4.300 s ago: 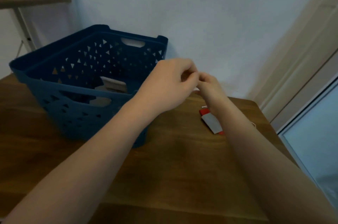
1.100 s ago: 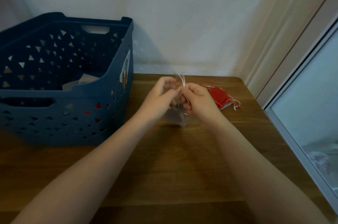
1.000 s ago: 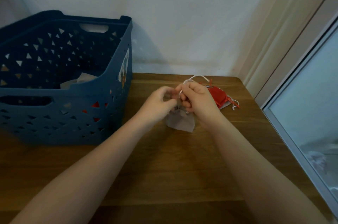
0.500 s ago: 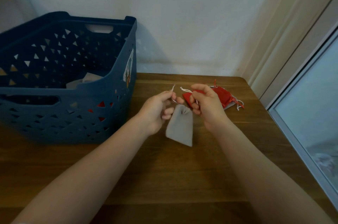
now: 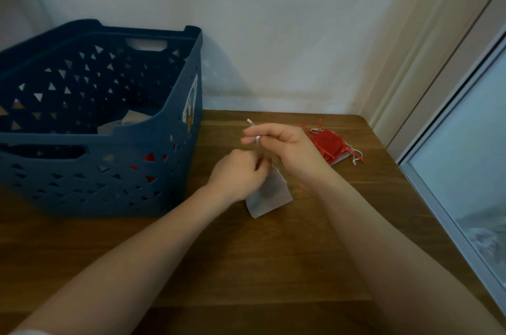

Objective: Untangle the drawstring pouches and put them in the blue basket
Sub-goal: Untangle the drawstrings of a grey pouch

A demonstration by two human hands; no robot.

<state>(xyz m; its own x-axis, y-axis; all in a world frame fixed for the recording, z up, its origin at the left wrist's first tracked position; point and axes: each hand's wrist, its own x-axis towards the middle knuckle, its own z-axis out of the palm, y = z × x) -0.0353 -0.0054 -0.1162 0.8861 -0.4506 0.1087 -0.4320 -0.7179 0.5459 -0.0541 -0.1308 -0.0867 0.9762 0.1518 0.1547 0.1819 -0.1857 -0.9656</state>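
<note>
A grey drawstring pouch hangs just above the wooden table, right of the blue basket. My left hand pinches the pouch's gathered top. Above it, my right hand pinches the pouch's white drawstring and holds it taut, the cord's end poking out past my fingers. A red pouch with loose cords lies on the table behind my right hand, on top of a pale one. Pale pouches lie inside the basket.
The basket stands at the table's left against a white wall. A window frame runs along the table's right edge. Bare wood stretches between my forearms toward the near edge.
The grey pouch has dropped lower and swung right. My right hand has risen and drawn the white cord up, while my left hand moved down onto the pouch's top.
</note>
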